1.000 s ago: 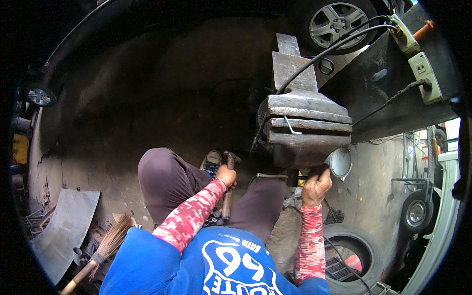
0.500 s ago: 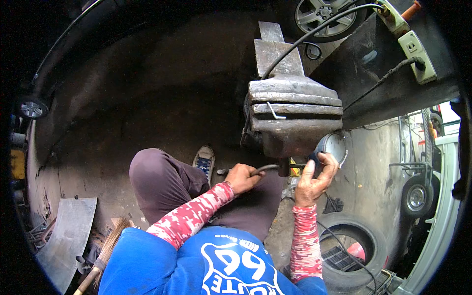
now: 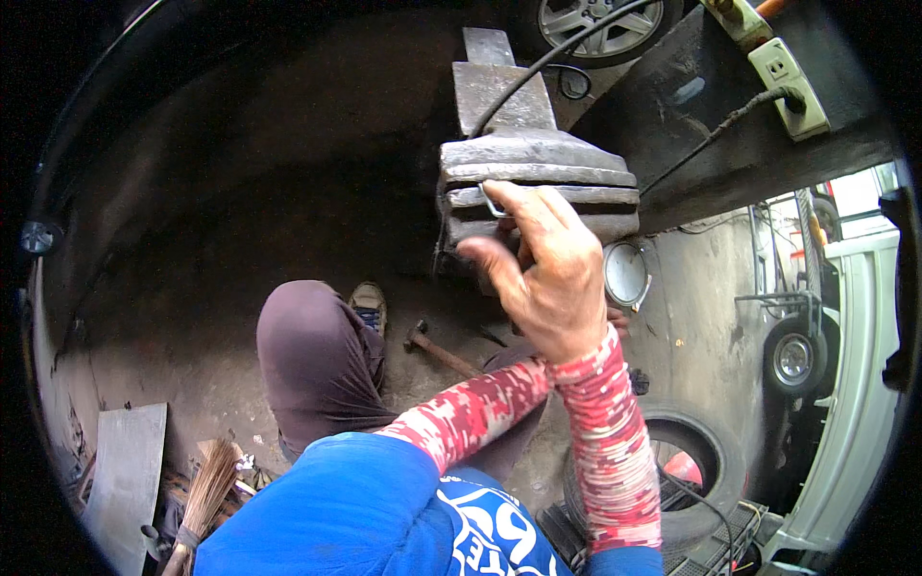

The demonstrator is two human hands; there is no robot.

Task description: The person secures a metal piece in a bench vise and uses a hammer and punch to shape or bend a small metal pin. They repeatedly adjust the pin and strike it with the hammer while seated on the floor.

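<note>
Leftmost, sheet [image 3: 125, 470]: grey and flat, tilted at the edge of my view.
Broom [image 3: 213, 475]: just right of the sheet, bristles up, tied where they meet the stick.
Shirt [image 3: 327, 509]: blue; its white print [image 3: 499, 533] shows an outlined badge with letters and figures, upside down to me and partly lost in the folds.
Shoe [image 3: 368, 305]: beyond the bent knee, laces blue.
Hammer [image 3: 437, 350]: between the legs, head at the left, handle running toward the thigh.
Wire [image 3: 488, 200]: bent, pale, near the left end of the vise [image 3: 567, 173]; its upper end sits at the gap between the jaws, the rest over the near jaw.
Right hand [image 3: 543, 269]: over the vise front, thumb and forefinger spread wide, forefinger tip at the wire's upper end; I cannot tell whether they touch.
Left hand [image 3: 618, 322]: its forearm crosses under the right wrist; only a bit of fingers shows, so I cannot tell what it holds.
Can [image 3: 626, 274]: round, pale-faced, just right of the right hand.
Tyre [image 3: 725, 451]: on the floor, beside the right sleeve.
Socket [image 3: 792, 91]: cream, a dark plug in it; any marking is too small for me.
</note>
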